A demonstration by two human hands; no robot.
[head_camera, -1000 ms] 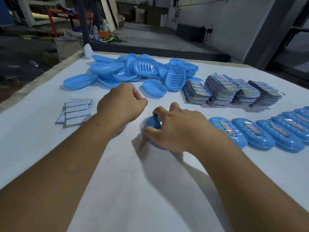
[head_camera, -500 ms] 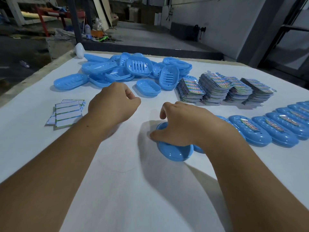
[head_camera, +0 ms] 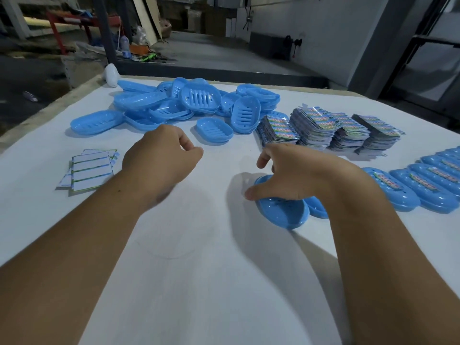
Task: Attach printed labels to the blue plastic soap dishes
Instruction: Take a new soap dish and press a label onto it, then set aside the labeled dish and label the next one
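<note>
Gripping blue soap dish point(head_camera: 283, 212) with right hand point(head_camera: 298, 175), thumb at near rim, dish tilted on white table point(head_camera: 199, 282) beside row of labelled dishes point(head_camera: 410, 188). Left hand point(head_camera: 159, 155) loosely curled, holding nothing. Label stacks point(head_camera: 323, 128) and unlabelled dish pile point(head_camera: 189, 103) behind.
</note>
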